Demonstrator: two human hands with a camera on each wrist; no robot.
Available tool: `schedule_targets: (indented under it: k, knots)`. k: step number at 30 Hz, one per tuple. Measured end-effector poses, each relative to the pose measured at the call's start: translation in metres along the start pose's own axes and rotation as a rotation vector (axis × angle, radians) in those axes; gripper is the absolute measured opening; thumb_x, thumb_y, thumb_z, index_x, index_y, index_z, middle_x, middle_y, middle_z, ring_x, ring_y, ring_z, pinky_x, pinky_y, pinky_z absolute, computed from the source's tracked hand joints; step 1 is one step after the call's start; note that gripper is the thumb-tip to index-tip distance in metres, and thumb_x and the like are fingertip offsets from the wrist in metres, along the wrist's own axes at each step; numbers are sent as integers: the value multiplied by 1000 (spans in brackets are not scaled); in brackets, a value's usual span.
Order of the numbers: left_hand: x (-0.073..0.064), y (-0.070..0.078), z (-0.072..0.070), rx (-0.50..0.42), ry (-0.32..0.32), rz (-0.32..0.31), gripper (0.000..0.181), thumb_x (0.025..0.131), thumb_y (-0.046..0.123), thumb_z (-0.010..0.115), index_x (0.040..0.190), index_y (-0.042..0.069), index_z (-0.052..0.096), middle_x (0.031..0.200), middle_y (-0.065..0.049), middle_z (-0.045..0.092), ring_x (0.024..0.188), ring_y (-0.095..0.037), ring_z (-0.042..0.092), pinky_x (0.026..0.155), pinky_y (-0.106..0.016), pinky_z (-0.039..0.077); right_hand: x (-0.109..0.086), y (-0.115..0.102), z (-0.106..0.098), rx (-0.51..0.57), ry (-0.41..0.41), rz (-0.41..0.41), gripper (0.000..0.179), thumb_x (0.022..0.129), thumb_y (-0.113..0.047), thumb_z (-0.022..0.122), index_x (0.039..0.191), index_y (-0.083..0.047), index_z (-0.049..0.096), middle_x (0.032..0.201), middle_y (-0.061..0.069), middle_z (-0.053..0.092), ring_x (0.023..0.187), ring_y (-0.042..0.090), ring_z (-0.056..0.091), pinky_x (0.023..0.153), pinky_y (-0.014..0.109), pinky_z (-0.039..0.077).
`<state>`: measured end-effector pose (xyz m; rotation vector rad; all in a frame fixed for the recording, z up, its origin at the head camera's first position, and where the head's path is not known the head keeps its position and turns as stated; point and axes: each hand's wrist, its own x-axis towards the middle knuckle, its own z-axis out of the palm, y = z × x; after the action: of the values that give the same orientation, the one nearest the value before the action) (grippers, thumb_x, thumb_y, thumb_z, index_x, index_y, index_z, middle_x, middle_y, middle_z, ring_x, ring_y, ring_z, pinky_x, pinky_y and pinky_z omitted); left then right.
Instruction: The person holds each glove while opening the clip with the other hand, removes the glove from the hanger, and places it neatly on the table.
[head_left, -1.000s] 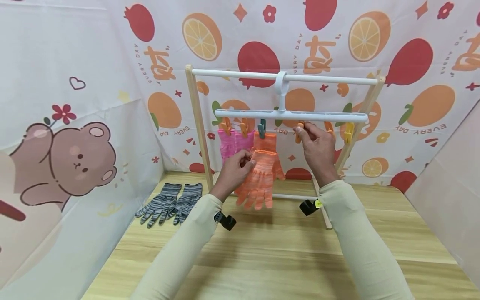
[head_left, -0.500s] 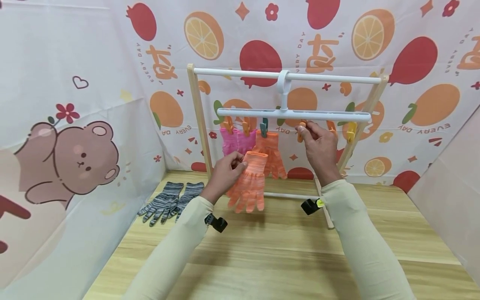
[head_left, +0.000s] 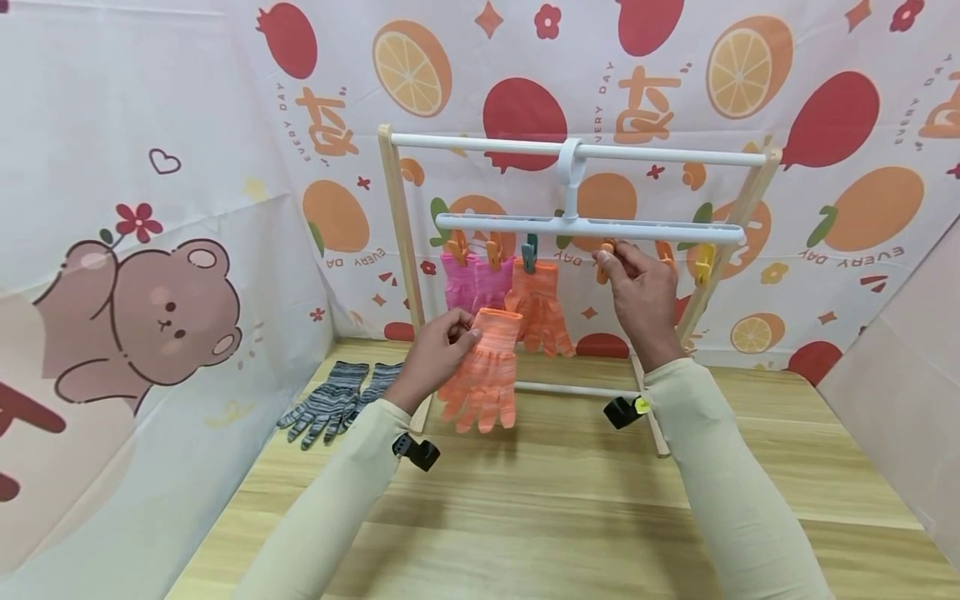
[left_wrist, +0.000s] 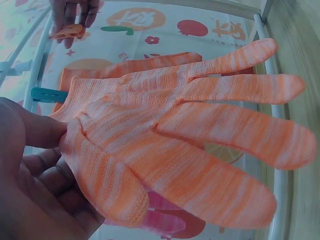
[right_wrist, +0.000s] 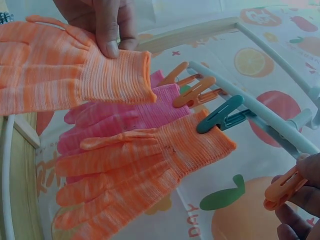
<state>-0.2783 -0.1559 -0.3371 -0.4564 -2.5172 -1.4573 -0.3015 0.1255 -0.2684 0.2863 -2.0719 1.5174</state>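
Observation:
My left hand (head_left: 442, 350) pinches an orange striped knit glove (head_left: 487, 371) near its cuff, and the glove hangs fingers-down in front of the rack. Up at the hanger bar (head_left: 600, 227), my right hand (head_left: 643, 296) pinches an orange clothespin (right_wrist: 285, 187) between thumb and fingers. A second orange glove (right_wrist: 150, 165) hangs from the bar by a teal clothespin (right_wrist: 221, 114) at its cuff. Left of it, a pair of pink gloves (head_left: 480, 282) hangs from two orange clothespins. In the left wrist view the held glove covers much of what lies behind it.
A wooden-post rack (head_left: 401, 233) with a white top rail carries the hanger. To the right of my hand, another orange clothespin (head_left: 665, 254) and a yellow clothespin (head_left: 703, 265) sit on the bar. Grey striped gloves (head_left: 330, 404) lie on the table (head_left: 600, 517) at left.
My left hand has drawn the orange glove left and slightly down, away from the hanging orange glove, which now shows more fully. The right hand stays on the clothespin.

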Motion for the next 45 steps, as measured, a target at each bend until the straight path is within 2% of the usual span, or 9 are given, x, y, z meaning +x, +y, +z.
schedule_targets:
  k: [10, 18, 23, 33, 39, 42, 45]
  knots:
    - [-11, -5, -7, -12, -18, -9, 13, 104, 21, 60, 108, 9, 63, 79, -6, 60, 63, -21, 47, 62, -36, 42, -1, 1, 0, -11, 5, 3, 36, 100, -29, 66, 129, -8, 71, 107, 12, 73, 82, 17, 59, 64, 23, 43]
    - [-20, -13, -13, -5, -15, -49, 14, 104, 22, 60, 112, 10, 63, 79, -5, 61, 63, -21, 49, 62, -37, 43, -2, 1, 1, -9, 0, 0, 36, 100, -30, 67, 128, -8, 72, 107, 14, 73, 81, 17, 59, 64, 23, 42]
    - [-27, -16, -16, -18, -21, -73, 13, 104, 21, 60, 110, 9, 62, 74, -4, 54, 62, -20, 46, 61, -35, 41, -2, 2, 1, -8, -6, -1, 35, 100, -29, 66, 128, -8, 71, 108, 18, 72, 82, 19, 58, 64, 24, 41]
    - [-40, -22, -25, 12, -45, -109, 12, 104, 20, 57, 108, 10, 63, 67, -3, 49, 56, -20, 40, 59, -36, 38, 0, 0, 0, 1, 0, -16, 34, 100, -29, 67, 125, -6, 73, 106, 13, 74, 86, 24, 61, 65, 23, 43]
    - [-50, -30, -30, 7, -43, -166, 16, 104, 18, 57, 113, 5, 62, 73, -5, 52, 62, -20, 43, 62, -36, 40, 0, 1, 1, -14, -5, -8, 35, 100, -31, 66, 125, -7, 73, 106, 12, 73, 84, 18, 59, 66, 24, 42]
    - [-56, -36, -33, -2, -42, -196, 18, 104, 19, 58, 114, 4, 62, 76, -5, 56, 63, -20, 45, 62, -35, 40, 0, 1, 2, -17, -6, -5, 36, 100, -30, 66, 127, -7, 72, 107, 14, 73, 85, 20, 60, 65, 23, 42]
    - [-61, -42, -35, -17, -44, -219, 17, 104, 18, 58, 113, 4, 62, 72, -4, 52, 60, -19, 40, 59, -34, 39, -1, 1, 2, -12, -5, 0, 37, 100, -30, 67, 128, -7, 71, 107, 14, 73, 86, 22, 61, 66, 22, 43]
